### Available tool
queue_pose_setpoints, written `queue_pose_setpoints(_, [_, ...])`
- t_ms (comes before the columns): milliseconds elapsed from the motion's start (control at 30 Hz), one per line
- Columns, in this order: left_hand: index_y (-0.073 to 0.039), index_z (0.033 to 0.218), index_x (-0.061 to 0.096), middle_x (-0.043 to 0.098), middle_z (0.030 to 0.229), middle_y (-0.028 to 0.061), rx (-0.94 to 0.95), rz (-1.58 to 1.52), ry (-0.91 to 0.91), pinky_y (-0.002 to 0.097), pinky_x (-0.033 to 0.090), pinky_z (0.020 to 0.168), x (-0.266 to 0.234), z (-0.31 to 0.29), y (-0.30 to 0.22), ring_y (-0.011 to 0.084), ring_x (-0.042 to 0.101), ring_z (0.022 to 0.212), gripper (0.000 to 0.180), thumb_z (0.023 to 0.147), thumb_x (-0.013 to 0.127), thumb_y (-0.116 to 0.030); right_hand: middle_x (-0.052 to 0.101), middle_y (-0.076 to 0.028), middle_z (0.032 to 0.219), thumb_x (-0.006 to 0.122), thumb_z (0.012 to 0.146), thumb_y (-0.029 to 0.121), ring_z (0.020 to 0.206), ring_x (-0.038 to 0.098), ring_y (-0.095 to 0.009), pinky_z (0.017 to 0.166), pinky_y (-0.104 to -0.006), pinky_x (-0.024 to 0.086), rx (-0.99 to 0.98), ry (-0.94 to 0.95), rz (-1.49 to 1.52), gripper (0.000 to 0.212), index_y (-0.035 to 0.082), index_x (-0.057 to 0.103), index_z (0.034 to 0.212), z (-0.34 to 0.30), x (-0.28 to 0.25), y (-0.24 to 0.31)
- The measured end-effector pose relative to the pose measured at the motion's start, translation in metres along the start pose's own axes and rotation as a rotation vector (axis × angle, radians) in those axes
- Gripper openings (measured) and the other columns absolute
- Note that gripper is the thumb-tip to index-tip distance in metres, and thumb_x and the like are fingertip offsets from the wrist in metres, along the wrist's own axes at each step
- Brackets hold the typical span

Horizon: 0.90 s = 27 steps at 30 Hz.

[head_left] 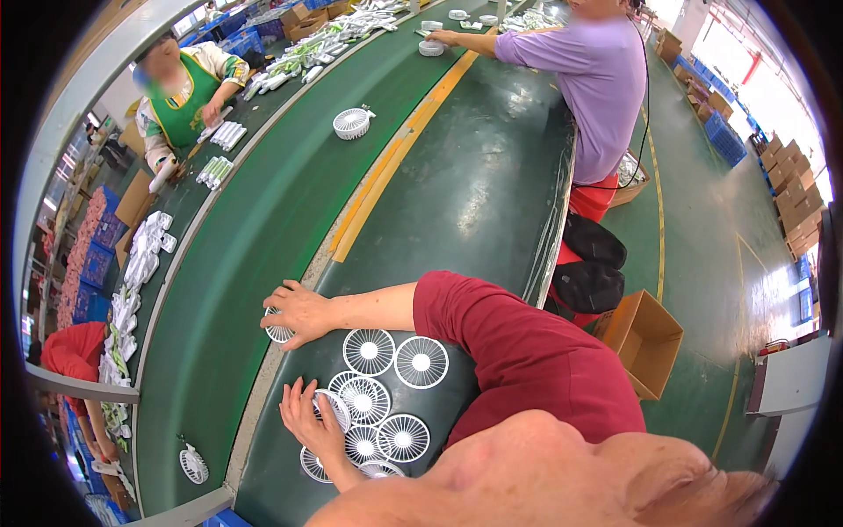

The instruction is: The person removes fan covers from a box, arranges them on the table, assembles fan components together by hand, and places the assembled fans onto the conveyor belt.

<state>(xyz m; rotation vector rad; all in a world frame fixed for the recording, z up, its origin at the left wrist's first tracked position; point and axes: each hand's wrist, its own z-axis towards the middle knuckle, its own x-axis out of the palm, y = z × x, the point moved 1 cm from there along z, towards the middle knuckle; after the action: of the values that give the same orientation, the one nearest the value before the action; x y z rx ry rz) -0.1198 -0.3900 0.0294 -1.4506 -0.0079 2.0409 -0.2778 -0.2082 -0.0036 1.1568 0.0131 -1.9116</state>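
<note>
My right hand (301, 314) reaches over the near edge of the green belt, its fingers curled round a white round fan grille (278, 331) that the hand partly covers. Lower down, my left hand (316, 432) has its fingers stretched apart, its thumb side against another white grille (334, 406) among a loose cluster. Beside the hands, several white spoked grilles lie flat on the dark green table; some overlap, such as the one in the middle (364, 400). Two lie side by side nearer my right forearm, a left one (369, 352) and a right one (421, 362).
White fan heads sit on the green belt (263, 228), one further up (351, 124) and one low down (194, 464). A person in purple (588, 79) reaches to the belt; another in a green apron (189, 101) works opposite. A cardboard box (644, 342) stands on the floor.
</note>
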Motion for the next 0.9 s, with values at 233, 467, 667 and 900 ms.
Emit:
queue_pose_setpoints(233, [-0.008,0.112,0.067,0.060,0.128,0.0094,-0.013,0.016,0.002,0.0506,0.027,0.111,-0.004,-0.003,0.003,0.0328,0.047,0.128,0.025,0.093,0.057,-0.022,0.051,-0.017,0.128,0.078,0.068,0.044,0.121,0.044,-0.037,0.100,-0.0528,0.034,-0.035,-0.109,0.181,0.061,0.018,0.061,0.121,0.011,-0.012,0.009])
queue_pose_setpoints(467, [-0.016,0.109,0.070,0.062,0.126,0.0053,-0.100,-0.095,0.002,0.0495,0.031,0.109,-0.003,0.003,0.004,0.0311,0.049,0.127,0.027,0.083,0.065,-0.019,0.052,-0.015,0.132,0.074,0.071,0.049,0.124,0.045,-0.037,0.105,-0.0537,0.033,-0.034,0.193,-0.061,0.065,0.025,0.059,0.129,0.003,-0.002,0.008])
queue_pose_setpoints(667, [-0.016,0.115,0.067,0.058,0.132,0.0060,-0.086,-0.130,-0.055,0.0536,0.029,0.110,-0.004,-0.003,0.008,0.0314,0.045,0.132,0.029,0.087,0.065,-0.022,0.054,-0.013,0.130,0.078,0.071,0.043,0.121,0.049,-0.034,0.102,-0.0498,0.035,-0.080,0.123,-0.090,0.062,0.021,0.060,0.126,0.009,-0.008,0.011])
queue_pose_setpoints(900, [-0.010,0.129,0.058,0.048,0.142,0.0149,-0.165,-0.196,-0.111,0.0456,0.031,0.113,-0.052,0.006,0.043,0.0360,0.035,0.139,0.034,0.096,0.053,-0.019,0.054,-0.015,0.130,0.079,0.072,0.037,0.121,0.049,-0.035,0.103,-0.0492,0.034,-0.107,0.136,-0.058,0.060,0.018,0.061,0.126,0.009,-0.008,0.013])
